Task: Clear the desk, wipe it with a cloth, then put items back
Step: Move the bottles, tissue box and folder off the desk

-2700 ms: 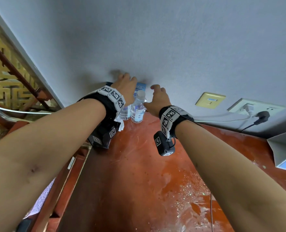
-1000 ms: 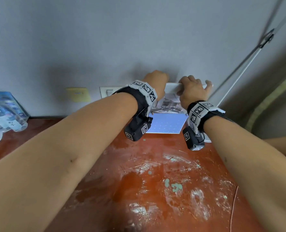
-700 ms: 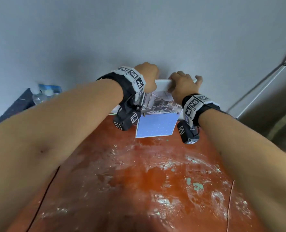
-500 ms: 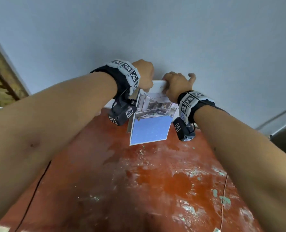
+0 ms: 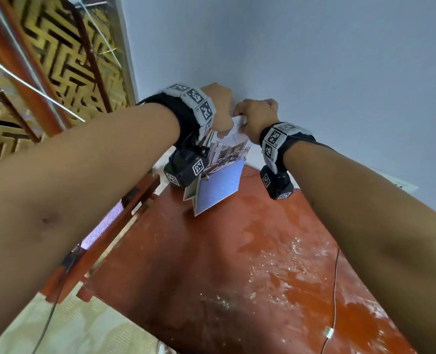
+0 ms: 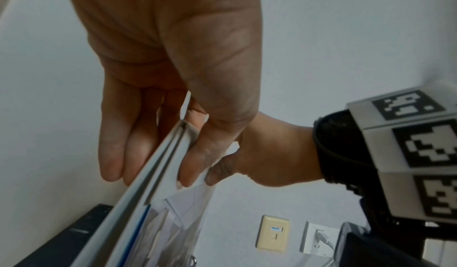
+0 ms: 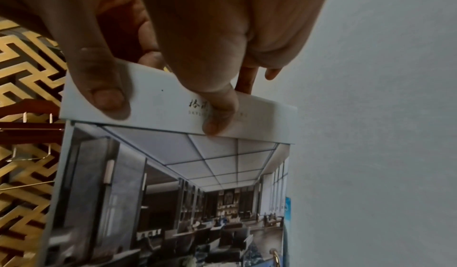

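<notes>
A desk calendar [image 5: 222, 180] with an interior photo and a blue lower page hangs in the air over the far left part of the red desk [image 5: 211, 264]. My left hand [image 5: 218, 106] and right hand [image 5: 256, 116] both pinch its white top edge, close together near the grey wall. In the left wrist view the left hand [image 6: 153, 95] grips the calendar [image 6: 158, 173] edge-on, fingers behind, thumb in front. In the right wrist view the right hand [image 7: 188, 36] presses its thumb on the white top strip of the calendar [image 7: 173, 173].
The desk top is wet and stained with white marks. A thin cable [image 5: 335, 277] lies along its right side. A gold lattice screen [image 5: 45, 60] and a red wooden frame [image 5: 104, 238] stand left. A black box [image 6: 61, 238] and wall sockets [image 6: 272, 234] show behind.
Both hands left the water bottles, took the calendar by its top edge at the wall, lifted it off the desk and carried it leftward; it now hangs tilted.
</notes>
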{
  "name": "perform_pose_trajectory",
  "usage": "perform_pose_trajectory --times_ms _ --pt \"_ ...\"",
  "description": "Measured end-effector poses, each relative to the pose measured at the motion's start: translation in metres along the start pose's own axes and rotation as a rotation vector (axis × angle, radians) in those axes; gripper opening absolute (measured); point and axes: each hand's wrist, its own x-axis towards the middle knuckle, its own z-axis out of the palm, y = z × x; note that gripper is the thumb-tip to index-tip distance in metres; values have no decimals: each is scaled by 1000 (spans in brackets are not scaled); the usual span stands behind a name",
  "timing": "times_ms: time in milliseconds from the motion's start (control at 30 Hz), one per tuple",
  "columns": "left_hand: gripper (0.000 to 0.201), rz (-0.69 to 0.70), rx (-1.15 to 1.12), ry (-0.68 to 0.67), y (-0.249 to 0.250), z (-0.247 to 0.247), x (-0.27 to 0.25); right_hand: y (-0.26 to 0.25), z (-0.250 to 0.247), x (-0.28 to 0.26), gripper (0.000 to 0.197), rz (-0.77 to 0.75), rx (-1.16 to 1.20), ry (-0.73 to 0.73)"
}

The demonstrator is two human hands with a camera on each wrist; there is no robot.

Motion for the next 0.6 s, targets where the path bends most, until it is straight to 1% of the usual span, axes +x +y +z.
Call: perform_pose_trajectory --times_ms 167,267,400,600 --pt "18 -22 -30 -3 -33 7 6 -21 19 31 31 -46 36 -22" --pt "27 -12 -58 29 -44 9 12 -28 24 43 29 -76 101 -32" --pt "27 -30 -102 50 -54 11 19 -36 27 54 27 -85 177 -33" --pt "27 -57 -104 79 -60 14 28 -42 31 66 24 -152 65 -12"
